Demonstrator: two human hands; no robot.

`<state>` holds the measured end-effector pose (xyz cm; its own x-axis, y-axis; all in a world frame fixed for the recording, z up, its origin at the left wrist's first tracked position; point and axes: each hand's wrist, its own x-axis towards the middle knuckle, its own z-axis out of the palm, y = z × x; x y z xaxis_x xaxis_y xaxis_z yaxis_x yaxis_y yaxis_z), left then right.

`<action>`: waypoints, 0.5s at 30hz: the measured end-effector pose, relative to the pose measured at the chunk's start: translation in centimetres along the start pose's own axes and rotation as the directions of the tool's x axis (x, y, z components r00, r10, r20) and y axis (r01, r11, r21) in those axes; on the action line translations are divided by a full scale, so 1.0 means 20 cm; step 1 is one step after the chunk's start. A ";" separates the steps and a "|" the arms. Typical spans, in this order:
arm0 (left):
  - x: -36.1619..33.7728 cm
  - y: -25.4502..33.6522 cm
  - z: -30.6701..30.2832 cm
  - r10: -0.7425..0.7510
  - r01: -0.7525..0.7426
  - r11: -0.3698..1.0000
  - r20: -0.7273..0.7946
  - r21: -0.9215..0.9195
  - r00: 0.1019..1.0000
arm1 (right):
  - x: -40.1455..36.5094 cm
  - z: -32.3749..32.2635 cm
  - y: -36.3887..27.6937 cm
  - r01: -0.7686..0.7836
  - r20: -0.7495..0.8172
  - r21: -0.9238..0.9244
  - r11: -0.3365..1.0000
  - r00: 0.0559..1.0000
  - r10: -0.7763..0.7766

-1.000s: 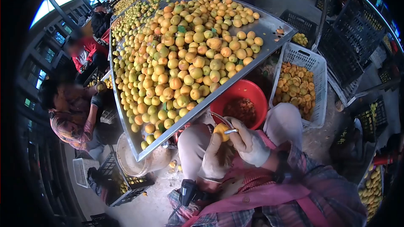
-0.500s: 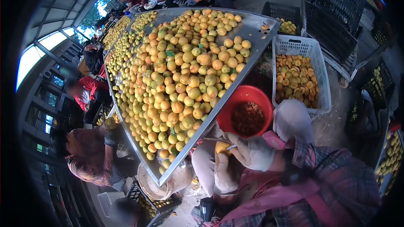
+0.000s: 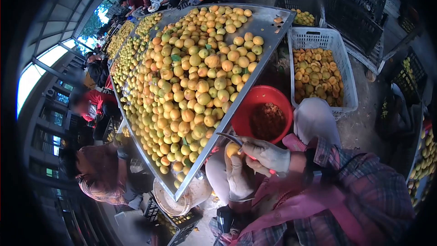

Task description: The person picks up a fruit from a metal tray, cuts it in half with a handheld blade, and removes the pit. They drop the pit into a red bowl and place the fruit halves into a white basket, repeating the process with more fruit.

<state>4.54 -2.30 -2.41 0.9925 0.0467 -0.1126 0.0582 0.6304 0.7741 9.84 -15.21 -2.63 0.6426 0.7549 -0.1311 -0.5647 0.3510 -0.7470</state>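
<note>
Apricot (image 3: 232,149) in left grip (image 3: 237,177); yellow lettering (image 3: 384,108) unreadable.

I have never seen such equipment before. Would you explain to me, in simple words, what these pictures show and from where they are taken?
There is no robot here. Every picture comes from one camera worn on a person's head, looking forward and down, so you see their own lap and hands.

Both hands wear pale gloves. The left hand holds a yellow fruit at its fingertips. The right hand grips a curved metal tool close to that fruit; whether they touch is hard to tell.

On the metal table lies a large heap of yellow-orange fruit. Beside it are a red bowl and a white crate of fruit that looks cut open.
</note>
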 end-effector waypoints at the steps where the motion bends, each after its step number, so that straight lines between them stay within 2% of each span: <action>1: 0.00 0.00 0.02 -0.038 0.039 0.999 -0.059 0.013 0.998 | -0.02 0.03 -0.03 -0.011 -0.007 0.018 1.000 1.000 0.011; 2: -0.01 0.00 0.01 -0.043 0.044 0.999 -0.074 0.007 0.996 | -0.04 0.05 -0.06 -0.016 -0.014 0.034 0.999 1.000 0.017; 4: 0.00 -0.01 -0.05 -0.162 0.172 0.975 0.083 -0.138 0.983 | -0.06 0.05 -0.09 -0.030 -0.032 0.030 0.999 0.999 0.031; 5: 0.00 -0.03 -0.11 -0.205 0.218 0.962 0.090 -0.167 0.975 | -0.07 0.05 -0.11 -0.034 -0.046 0.017 0.999 0.998 0.034; 6: 0.01 -0.06 -0.14 -0.197 0.209 0.963 0.084 -0.173 0.977 | -0.10 0.04 -0.15 -0.019 -0.090 -0.088 0.996 0.996 0.011; 8: 0.02 -0.08 -0.17 -0.182 0.193 0.934 0.064 -0.301 0.981 | -0.06 -0.06 0.01 0.111 -0.124 -0.084 0.990 0.985 -0.121; 9: 0.02 -0.07 -0.16 -0.173 0.182 0.934 0.057 -0.307 0.983 | -0.07 -0.07 0.01 0.102 -0.116 -0.089 0.991 0.987 -0.112; 10: 0.02 -0.07 -0.15 -0.176 0.181 0.943 0.041 -0.280 0.983 | -0.08 -0.08 0.01 0.190 -0.117 -0.456 0.870 0.956 -0.270; 11: 0.02 -0.06 -0.14 -0.181 0.181 0.950 0.025 -0.254 0.983 | -0.09 -0.08 0.02 0.233 -0.056 -0.755 0.613 0.909 -0.414; 12: 0.02 -0.06 -0.13 -0.185 0.182 0.957 0.010 -0.227 0.983 | -0.11 -0.08 0.00 0.231 -0.051 -0.757 0.612 0.912 -0.407; 14: 0.03 -0.07 -0.13 -0.178 0.177 0.960 0.013 -0.218 0.984 | -0.14 -0.06 -0.04 0.094 -0.077 -0.885 0.457 0.936 -0.343; 15: 0.04 -0.07 -0.13 -0.177 0.178 0.963 0.021 -0.201 0.984 | -0.13 -0.08 0.01 0.177 -0.029 -0.895 0.410 0.893 -0.449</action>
<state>4.91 -1.22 -5.26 0.9686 -0.0823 -0.2345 0.2109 0.7713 0.6005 8.99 -17.97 -3.45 0.8423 0.5008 0.1995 0.3455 -0.2176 -0.9128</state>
